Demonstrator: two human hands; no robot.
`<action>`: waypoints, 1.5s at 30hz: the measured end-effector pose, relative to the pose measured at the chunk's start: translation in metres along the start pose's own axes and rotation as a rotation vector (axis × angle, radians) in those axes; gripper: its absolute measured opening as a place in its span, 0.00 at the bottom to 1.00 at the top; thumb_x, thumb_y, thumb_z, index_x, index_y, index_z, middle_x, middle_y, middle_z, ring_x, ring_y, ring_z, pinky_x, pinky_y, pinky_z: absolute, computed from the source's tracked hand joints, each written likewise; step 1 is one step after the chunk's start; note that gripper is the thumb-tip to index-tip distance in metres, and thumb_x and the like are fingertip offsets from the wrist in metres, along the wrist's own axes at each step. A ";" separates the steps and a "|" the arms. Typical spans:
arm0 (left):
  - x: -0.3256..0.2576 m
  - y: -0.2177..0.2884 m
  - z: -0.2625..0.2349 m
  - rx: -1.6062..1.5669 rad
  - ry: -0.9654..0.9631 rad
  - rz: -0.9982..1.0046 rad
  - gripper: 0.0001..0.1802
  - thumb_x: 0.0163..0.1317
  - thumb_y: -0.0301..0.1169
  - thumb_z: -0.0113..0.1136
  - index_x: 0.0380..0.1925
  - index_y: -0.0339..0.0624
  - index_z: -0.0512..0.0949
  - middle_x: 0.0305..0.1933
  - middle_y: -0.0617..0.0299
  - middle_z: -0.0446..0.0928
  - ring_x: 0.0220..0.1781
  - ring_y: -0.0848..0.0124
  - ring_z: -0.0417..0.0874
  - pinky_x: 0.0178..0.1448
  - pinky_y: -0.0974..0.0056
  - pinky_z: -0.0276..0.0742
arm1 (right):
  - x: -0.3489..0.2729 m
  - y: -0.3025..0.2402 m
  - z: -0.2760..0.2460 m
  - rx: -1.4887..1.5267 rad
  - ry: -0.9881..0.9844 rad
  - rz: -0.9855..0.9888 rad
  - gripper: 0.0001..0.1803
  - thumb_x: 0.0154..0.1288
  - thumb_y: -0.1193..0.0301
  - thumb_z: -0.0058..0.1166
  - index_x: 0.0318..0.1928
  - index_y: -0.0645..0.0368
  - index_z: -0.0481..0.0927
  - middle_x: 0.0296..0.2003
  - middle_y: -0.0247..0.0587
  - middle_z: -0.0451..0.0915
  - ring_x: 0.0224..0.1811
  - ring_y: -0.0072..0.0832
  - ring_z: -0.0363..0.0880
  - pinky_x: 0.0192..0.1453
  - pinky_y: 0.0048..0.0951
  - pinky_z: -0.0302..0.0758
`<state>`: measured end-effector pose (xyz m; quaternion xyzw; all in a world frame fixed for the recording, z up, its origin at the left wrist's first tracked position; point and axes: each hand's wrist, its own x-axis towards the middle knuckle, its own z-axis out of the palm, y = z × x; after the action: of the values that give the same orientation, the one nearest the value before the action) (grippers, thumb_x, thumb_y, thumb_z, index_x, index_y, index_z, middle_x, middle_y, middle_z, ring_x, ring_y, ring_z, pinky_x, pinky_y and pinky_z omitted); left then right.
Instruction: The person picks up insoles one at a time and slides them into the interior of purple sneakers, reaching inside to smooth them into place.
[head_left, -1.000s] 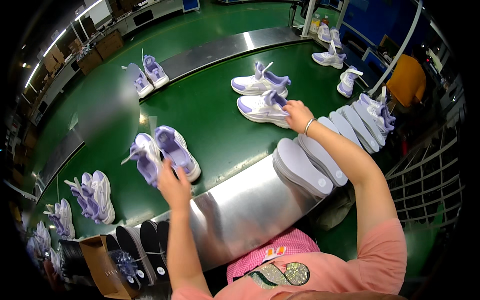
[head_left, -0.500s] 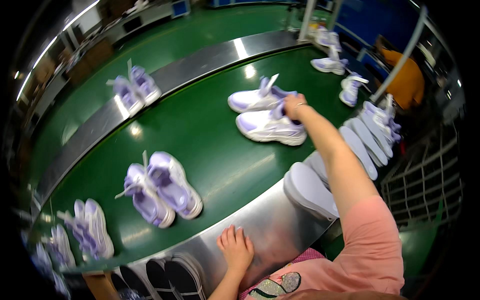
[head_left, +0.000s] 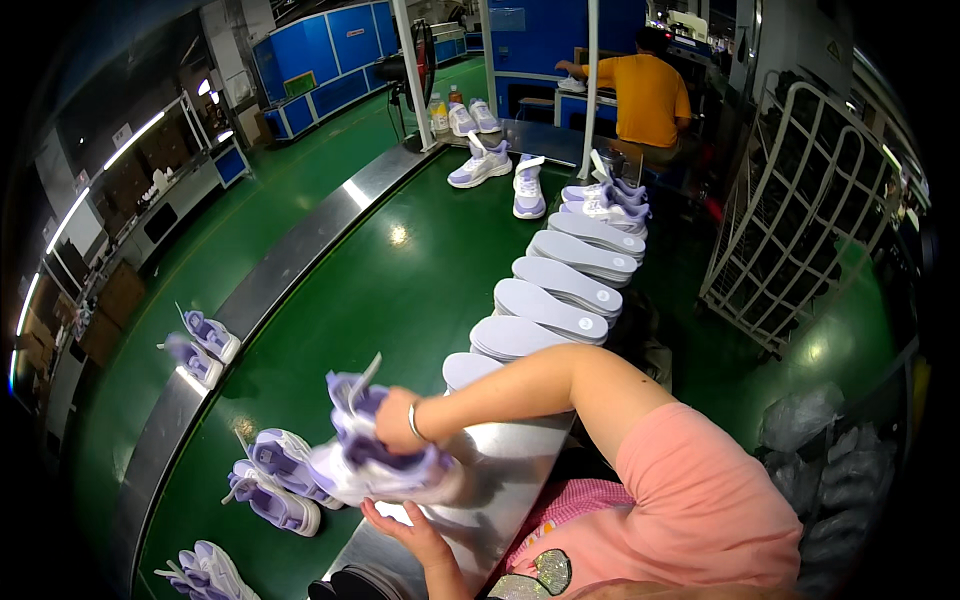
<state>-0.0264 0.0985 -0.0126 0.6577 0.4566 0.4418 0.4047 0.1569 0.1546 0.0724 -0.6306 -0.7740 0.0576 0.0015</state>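
Note:
My right hand, with a bracelet at the wrist, grips a pair of lilac-and-white sneakers from above. The pair hangs over the near edge of the green conveyor belt and the steel rim. Just beneath the sneakers my left hand lies palm up with fingers spread, fingertips touching the soles. Another lilac pair lies on the belt right beside them, to the left.
More sneaker pairs sit on the belt at the left, bottom left and far end. A row of pale sole stacks lines the steel rim. A person in an orange shirt works at the back; a white wire rack stands right.
My right hand has drawn back from the far belt with a sneaker pair, now close to my body. The left hand moved under them. The view has tilted up toward the far end.

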 end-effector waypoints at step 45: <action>-0.028 -0.023 0.000 -0.073 -0.104 -0.174 0.13 0.58 0.33 0.49 0.36 0.34 0.74 0.32 0.53 0.77 0.33 0.71 0.75 0.39 0.67 0.70 | -0.113 -0.106 0.104 0.001 -0.110 -0.065 0.10 0.43 0.68 0.48 0.24 0.60 0.78 0.33 0.44 0.72 0.31 0.33 0.73 0.31 0.31 0.73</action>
<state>-0.0371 0.0772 -0.0406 0.6224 0.4738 0.3867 0.4885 0.0685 0.0145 -0.0135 -0.6009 -0.7930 0.0925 -0.0390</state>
